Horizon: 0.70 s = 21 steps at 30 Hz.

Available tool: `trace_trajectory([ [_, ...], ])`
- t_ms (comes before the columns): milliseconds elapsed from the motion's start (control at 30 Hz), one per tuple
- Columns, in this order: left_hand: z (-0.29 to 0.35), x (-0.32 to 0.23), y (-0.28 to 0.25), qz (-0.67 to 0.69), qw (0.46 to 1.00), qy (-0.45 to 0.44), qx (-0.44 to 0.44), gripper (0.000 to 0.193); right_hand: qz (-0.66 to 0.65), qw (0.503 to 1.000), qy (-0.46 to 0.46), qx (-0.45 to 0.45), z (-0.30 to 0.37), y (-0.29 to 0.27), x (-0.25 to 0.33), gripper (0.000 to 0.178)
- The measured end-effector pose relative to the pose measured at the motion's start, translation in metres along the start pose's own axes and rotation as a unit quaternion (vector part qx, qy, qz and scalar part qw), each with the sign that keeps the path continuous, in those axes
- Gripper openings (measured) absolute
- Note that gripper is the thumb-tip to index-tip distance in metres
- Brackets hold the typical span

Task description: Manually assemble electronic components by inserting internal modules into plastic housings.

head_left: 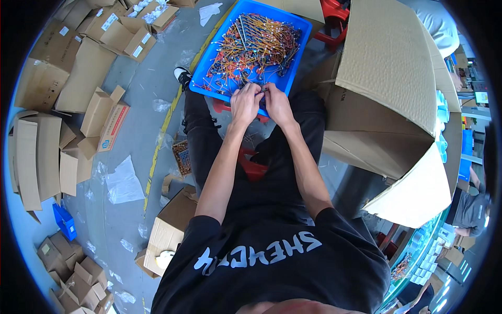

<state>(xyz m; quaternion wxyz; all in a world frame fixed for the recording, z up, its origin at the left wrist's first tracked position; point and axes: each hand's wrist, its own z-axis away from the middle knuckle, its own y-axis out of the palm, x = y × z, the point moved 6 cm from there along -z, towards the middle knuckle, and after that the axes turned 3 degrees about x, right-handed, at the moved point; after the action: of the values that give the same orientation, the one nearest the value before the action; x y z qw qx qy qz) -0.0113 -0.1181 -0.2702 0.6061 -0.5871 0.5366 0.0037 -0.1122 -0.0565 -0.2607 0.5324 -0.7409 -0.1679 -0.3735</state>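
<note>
A blue plastic tray full of tangled orange, red and yellow wire pieces rests in front of my knees. My left hand and my right hand meet at the tray's near edge, fingers pinched together on a small wire piece between them. Both forearms reach forward over my black trousers. The fingertips hide most of the piece.
A big open cardboard box stands at my right. Flattened and small cartons litter the grey floor at left, with plastic bags, a yellow floor line and a small blue bin. Another person sits at far right.
</note>
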Motion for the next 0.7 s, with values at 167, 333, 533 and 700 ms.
trace_trajectory([
  [167, 0.000, -0.006, -0.003, -0.048, 0.997, 0.032, -0.056, 0.015, -0.069, 0.997, -0.021, -0.021, 0.000, -0.008, -0.002, 0.011],
  [333, -0.001, -0.004, 0.006, -0.067, 0.998, 0.014, 0.008, 0.011, -0.119, 0.992, 0.003, -0.026, 0.005, -0.008, -0.010, 0.010],
  [533, -0.006, -0.003, 0.010, -0.109, 0.994, -0.017, 0.007, 0.010, -0.056, 0.993, -0.049, -0.092, 0.000, -0.005, 0.001, 0.007],
  [700, -0.004, -0.005, 0.014, -0.107, 0.992, -0.066, 0.025, 0.013, -0.030, 0.996, -0.024, -0.083, 0.001, -0.002, -0.005, 0.009],
])
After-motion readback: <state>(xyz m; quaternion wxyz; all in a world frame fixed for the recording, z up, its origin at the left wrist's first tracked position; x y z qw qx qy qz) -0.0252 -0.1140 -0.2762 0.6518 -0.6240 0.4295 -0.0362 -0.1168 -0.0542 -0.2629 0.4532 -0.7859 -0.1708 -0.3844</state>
